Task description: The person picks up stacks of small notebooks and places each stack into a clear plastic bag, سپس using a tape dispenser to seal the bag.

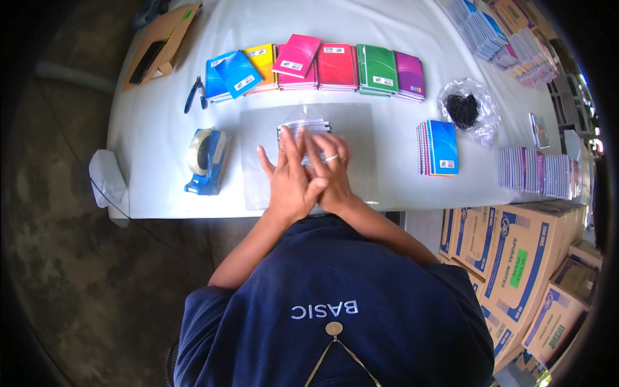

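Near the table's front edge, my left hand (290, 180) lies with fingers stretched and spread over a small plastic-wrapped pack (305, 122). Its thumb crosses toward my right hand (332, 169), which wears a ring and overlaps it, fingers apart. The pack looks like notebooks, its top edge showing beyond my fingertips; most of it is hidden under my hands. Beneath lies a greyish clear sheet (261, 135).
Spiral notebooks in several colours (336, 64) line the far side. A blue tape dispenser (207, 161) and a dark pen-like tool (191, 95) lie left. To the right are a notebook stack (443, 148) and a plastic bag with black contents (463, 111). Cartons (509, 258) stand beside me.
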`<state>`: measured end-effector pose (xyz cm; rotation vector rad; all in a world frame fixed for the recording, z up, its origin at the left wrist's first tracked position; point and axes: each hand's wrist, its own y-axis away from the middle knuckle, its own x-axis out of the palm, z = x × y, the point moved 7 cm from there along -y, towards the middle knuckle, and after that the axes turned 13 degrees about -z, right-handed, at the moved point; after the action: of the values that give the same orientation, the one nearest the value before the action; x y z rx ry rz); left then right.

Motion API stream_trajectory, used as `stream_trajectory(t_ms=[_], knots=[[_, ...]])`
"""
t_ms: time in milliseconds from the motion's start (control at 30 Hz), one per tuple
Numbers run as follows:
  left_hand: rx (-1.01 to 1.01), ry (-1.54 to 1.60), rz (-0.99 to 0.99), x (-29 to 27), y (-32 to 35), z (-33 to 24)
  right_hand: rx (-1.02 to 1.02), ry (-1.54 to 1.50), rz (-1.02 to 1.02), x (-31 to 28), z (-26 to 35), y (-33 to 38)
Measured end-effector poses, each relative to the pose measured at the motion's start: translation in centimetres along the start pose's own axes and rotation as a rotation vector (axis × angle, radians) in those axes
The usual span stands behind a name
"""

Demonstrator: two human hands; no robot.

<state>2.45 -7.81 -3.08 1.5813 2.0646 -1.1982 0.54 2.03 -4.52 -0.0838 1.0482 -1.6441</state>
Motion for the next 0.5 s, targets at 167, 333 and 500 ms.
stream_trajectory(t_ms=[167, 333, 500], knots=[[-0.052, -0.021, -0.097, -2.4, -5.5, 1.4, -0.216, 0.062, 0.064, -0.3, 0.5, -0.4], [0.161, 0.152, 0.174, 0.3, -7.8, 2.4, -0.218, -0.069, 0.0, -0.4, 0.7, -1.1], [0.354, -0.098, -0.038, -1.3, -2.2, 0.5, -0.039, -0.169, -0.077, -0.6, 0.3, -1.1]])
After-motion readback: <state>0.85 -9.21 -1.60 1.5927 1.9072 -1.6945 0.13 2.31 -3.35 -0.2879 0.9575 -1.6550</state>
